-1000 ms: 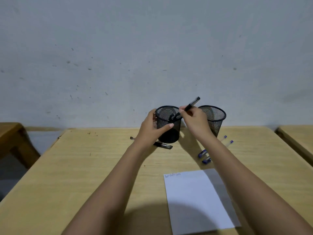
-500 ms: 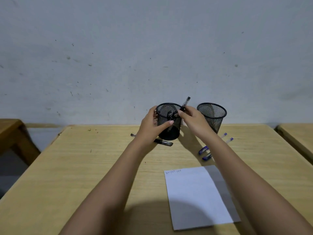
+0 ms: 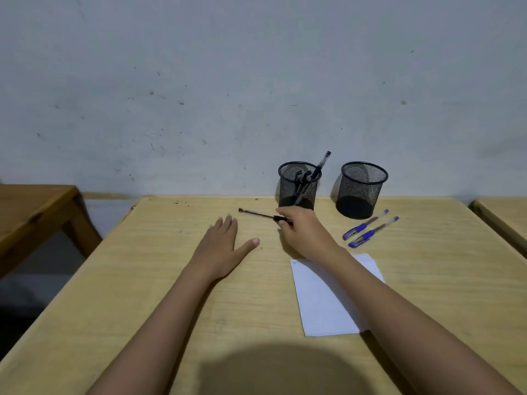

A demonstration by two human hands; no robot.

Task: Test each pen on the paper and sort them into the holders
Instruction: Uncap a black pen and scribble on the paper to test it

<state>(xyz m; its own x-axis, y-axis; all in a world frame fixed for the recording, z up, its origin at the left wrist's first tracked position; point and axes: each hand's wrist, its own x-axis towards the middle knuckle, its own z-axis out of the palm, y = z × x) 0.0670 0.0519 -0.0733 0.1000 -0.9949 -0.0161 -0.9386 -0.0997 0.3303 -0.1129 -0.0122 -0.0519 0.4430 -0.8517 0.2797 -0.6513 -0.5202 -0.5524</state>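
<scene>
Right grip point(image 3: 304, 232) pinches black pen point(image 3: 258, 214) at its dark end on counter point(image 3: 137, 280); light, stiff, slick barrel, likely steadier held mid-barrel. Left grip point(image 3: 221, 246) flat, spread.

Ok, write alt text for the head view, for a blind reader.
A person's right hand pinches a black pen lying on a table while the left hand lies flat beside it. Behind, the left mesh holder holds black pens, beside a right holder; two blue pens and paper lie nearby.

Only illegible scribble on paper point(image 3: 322, 306)
</scene>
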